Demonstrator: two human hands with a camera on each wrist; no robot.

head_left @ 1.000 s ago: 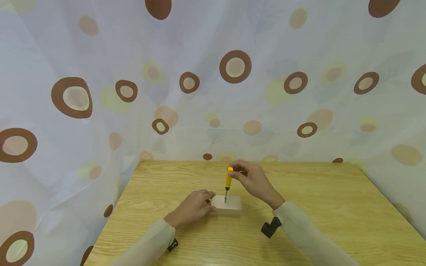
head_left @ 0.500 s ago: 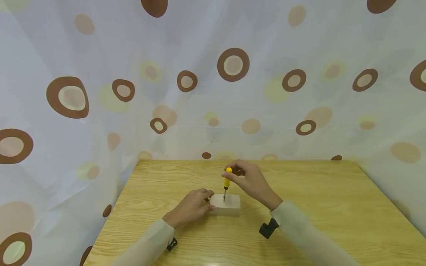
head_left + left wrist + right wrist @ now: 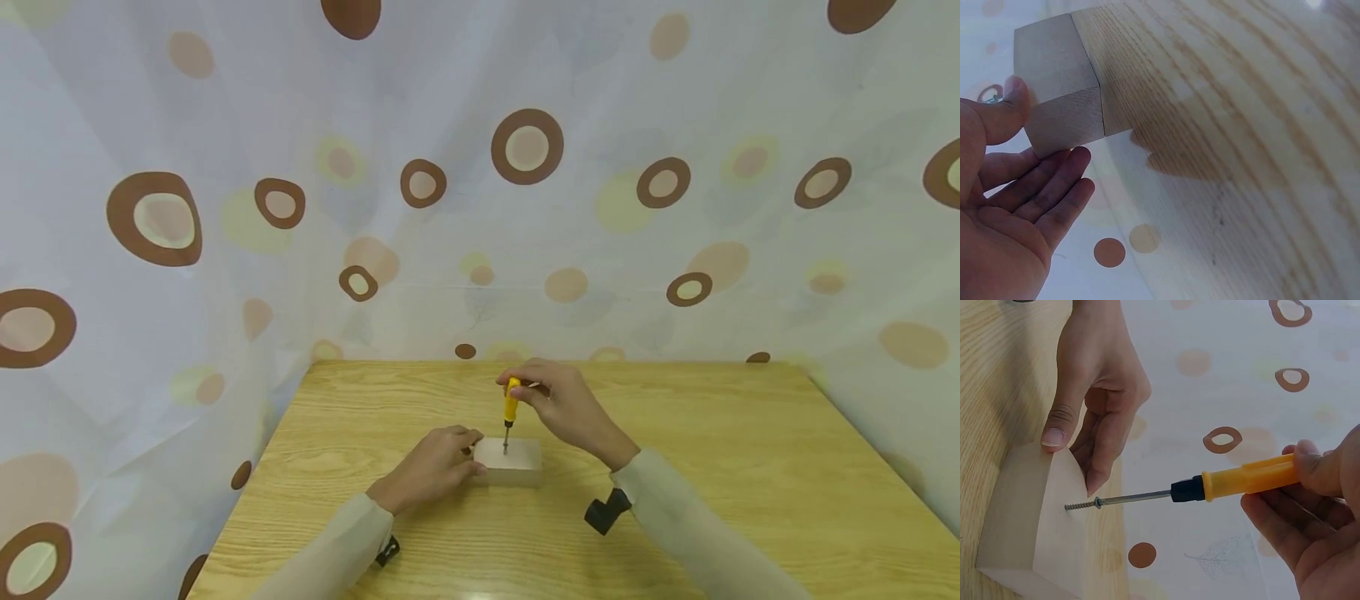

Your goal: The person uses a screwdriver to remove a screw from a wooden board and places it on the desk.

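Observation:
A pale wooden block [image 3: 510, 477] lies flat on the table, and a screw [image 3: 1082, 505] stands in its top face with much of its thread showing. My left hand [image 3: 431, 471] holds the block's left end, thumb on the near side and fingertips at the far side. Above the block, my right hand [image 3: 573, 408] pinches the end of a yellow-handled screwdriver [image 3: 1235, 481] between thumb and fingers. The screwdriver is nearly upright, its shaft in line with the screw and its tip at the screw head.
The wood-grain table [image 3: 750, 467] reaches back to a white curtain [image 3: 592, 225] with brown and beige circles, which also hangs on both sides. Black wrist mounts [image 3: 607, 511] stick out below both sleeves.
My right thumb and fingers have shifted round the screwdriver handle, the thumb first reaching left across it, then drawing back right. The left hand and the block stay put; the view shifts slightly.

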